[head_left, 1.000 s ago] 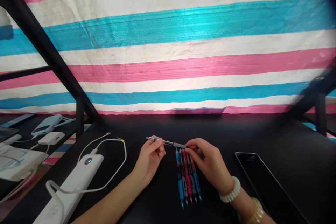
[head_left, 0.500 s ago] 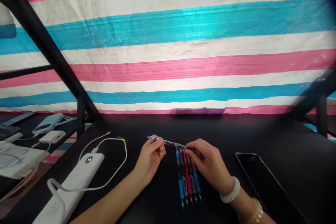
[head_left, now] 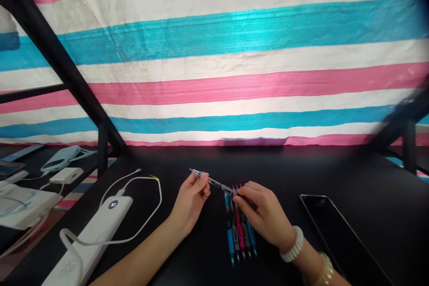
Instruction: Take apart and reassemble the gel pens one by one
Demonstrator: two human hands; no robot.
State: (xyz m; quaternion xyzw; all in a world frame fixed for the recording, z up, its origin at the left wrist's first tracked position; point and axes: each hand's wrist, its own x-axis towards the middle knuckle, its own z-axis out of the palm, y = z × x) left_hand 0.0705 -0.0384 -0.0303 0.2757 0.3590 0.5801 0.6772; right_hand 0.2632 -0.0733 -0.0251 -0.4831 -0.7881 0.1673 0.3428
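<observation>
While both hands pinch its ends, the pen [head_left: 214, 182] has tilted, left hand [head_left: 192, 199] lifting toward ten o'clock, right hand [head_left: 263, 212] dropping over the row of pens [head_left: 238, 232].

Your arms are bare, with no sleeves showing. On your right wrist you wear a white beaded bracelet [head_left: 292, 244], and just behind it a gold-coloured bangle [head_left: 325, 270]. Your left wrist carries nothing.
</observation>
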